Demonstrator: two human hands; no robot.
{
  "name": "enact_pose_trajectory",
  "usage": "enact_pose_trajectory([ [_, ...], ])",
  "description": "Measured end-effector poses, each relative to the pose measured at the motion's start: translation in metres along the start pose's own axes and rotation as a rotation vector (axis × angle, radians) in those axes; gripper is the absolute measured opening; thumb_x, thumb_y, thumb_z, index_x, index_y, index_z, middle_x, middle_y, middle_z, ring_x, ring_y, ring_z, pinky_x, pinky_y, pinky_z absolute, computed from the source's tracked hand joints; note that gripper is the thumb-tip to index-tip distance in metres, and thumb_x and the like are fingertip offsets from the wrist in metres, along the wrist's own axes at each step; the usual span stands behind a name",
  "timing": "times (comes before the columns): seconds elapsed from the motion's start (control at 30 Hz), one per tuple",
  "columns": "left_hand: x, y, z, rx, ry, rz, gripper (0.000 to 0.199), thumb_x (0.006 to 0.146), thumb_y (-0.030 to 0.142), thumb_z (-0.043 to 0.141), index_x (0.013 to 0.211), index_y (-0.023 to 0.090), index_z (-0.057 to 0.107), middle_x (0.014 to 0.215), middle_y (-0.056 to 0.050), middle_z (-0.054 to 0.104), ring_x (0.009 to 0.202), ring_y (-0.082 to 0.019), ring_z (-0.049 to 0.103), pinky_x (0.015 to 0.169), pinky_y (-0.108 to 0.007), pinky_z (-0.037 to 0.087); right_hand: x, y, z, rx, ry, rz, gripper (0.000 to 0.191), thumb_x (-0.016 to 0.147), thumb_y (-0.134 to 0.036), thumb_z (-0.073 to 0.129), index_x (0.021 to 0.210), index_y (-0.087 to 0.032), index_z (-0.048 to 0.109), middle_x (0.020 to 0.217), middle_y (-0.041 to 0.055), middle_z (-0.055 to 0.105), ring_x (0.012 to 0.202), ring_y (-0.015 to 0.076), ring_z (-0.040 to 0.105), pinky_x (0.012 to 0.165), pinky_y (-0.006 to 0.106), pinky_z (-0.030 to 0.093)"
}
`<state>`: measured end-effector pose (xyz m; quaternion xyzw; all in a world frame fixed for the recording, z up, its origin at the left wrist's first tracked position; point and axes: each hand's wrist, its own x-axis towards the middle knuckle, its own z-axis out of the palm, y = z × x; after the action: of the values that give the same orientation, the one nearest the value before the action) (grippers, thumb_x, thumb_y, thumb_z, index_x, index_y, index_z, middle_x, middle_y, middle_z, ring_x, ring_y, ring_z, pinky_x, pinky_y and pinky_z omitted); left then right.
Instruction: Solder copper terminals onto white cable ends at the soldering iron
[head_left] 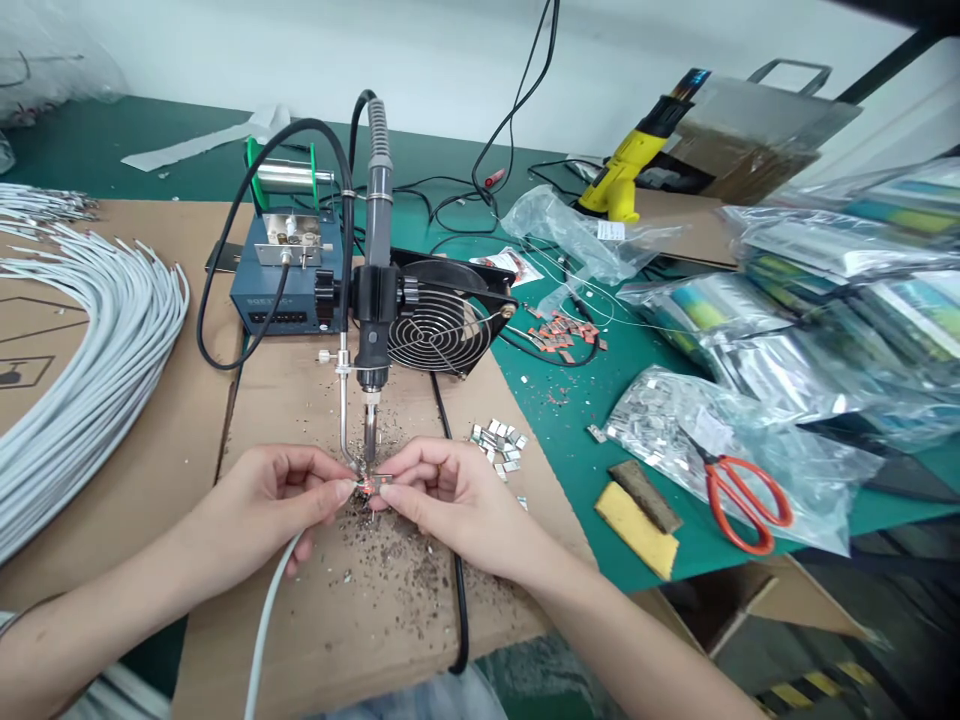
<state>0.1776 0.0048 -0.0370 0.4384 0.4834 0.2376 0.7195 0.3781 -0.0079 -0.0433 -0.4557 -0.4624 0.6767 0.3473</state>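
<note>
My left hand (289, 495) pinches the stripped end of a white cable (260, 620), whose length hangs down toward the front edge. My right hand (454, 500) grips a small metal connector (384, 479) between thumb and fingertips. Cable end and connector meet right under the tip of a soldering iron (373, 340), which is clamped upright in a holder. A thin metal solder-feed tube (344, 400) curves in beside the tip. Fingers partly hide the joint, so whether the wires touch the connector I cannot tell.
Behind stand a blue solder feeder (281, 295) with a solder spool (289, 178) and a fan (442, 325). Loose connectors (499, 445) lie right of my hands. Farther right are a sponge (636, 530), orange-handled scissors (742, 505) and plastic bags (660, 420). Bundled white cables (112, 370) fill the left.
</note>
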Motion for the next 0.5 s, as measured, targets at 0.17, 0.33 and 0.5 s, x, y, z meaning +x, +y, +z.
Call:
enact_pose_trajectory([
  [0.17,-0.01,0.003,0.005,0.037,-0.085,-0.109,0.014,0.065,0.025,0.08,0.075,0.017,0.075,0.044,0.007,0.061,0.039,-0.008,0.055,0.041,-0.016,0.048,-0.013,-0.006,-0.004,-0.021,-0.081,-0.022,0.022,0.069,-0.029,0.08,0.079,-0.015,0.065,0.069,0.0032,0.071,0.059,0.0104,0.058,0.055,0.021,0.042],
  [0.33,-0.03,-0.004,0.027,0.016,-0.141,-0.145,0.01,0.064,0.025,0.079,0.065,0.018,0.073,0.042,0.005,0.063,0.037,-0.007,0.052,0.041,-0.015,0.041,-0.039,-0.007,-0.007,-0.034,-0.175,-0.085,0.015,0.073,-0.024,0.076,0.08,-0.015,0.066,0.068,0.003,0.07,0.059,0.011,0.06,0.055,0.022,0.043],
  [0.5,-0.057,-0.044,0.05,0.025,-0.143,-0.095,0.016,0.065,0.031,0.084,0.065,0.021,0.072,0.049,0.006,0.063,0.043,-0.008,0.054,0.043,-0.017,0.039,-0.072,-0.011,-0.025,-0.306,-0.383,-0.244,0.015,0.084,-0.027,0.069,0.092,-0.014,0.072,0.072,0.0051,0.072,0.057,0.0124,0.061,0.053,0.022,0.045],
])
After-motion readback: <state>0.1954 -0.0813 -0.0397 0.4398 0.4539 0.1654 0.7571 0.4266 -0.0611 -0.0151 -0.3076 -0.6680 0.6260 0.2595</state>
